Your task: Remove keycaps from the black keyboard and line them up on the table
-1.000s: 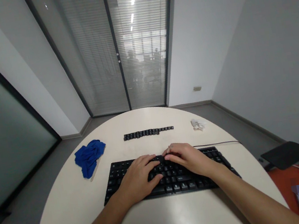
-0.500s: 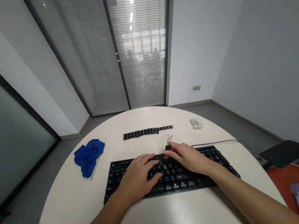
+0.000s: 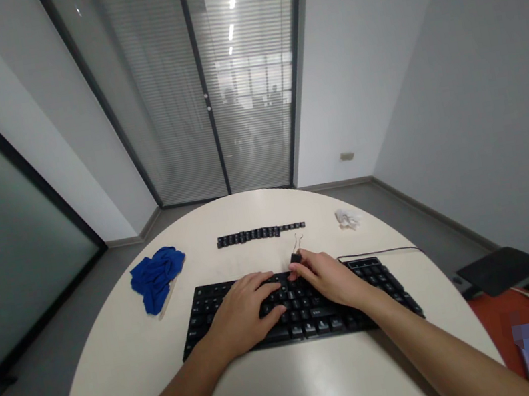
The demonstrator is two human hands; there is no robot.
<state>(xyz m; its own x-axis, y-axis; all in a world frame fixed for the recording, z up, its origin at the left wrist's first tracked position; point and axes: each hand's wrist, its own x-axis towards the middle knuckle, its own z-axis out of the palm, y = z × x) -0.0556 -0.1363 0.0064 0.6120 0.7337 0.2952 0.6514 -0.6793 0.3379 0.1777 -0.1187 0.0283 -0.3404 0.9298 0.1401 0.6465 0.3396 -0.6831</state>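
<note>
A black keyboard (image 3: pixel 312 330) lies across the round table. My left hand (image 3: pixel 243 313) rests over its left-middle keys, fingers apart and holding nothing. Over the upper middle keys, my right hand (image 3: pixel 325 275) pinches a small black tool (image 3: pixel 295 257) with two thin wire prongs pointing away from me. The keys right under my right fingertips are hidden. Beyond the keyboard, several loose black keycaps (image 3: pixel 250 235) lie in a row.
A blue cloth (image 3: pixel 156 277) lies crumpled on the left of the white table (image 3: pixel 277 392). Crumpled white tissue (image 3: pixel 348 218) sits at the back right. The keyboard's cable (image 3: pixel 380 252) runs off to the right edge. A dark chair part and red surface are at the lower right.
My right hand has shifted very slightly, and the tool's prongs point a little further up and left. My left hand stays in place.
</note>
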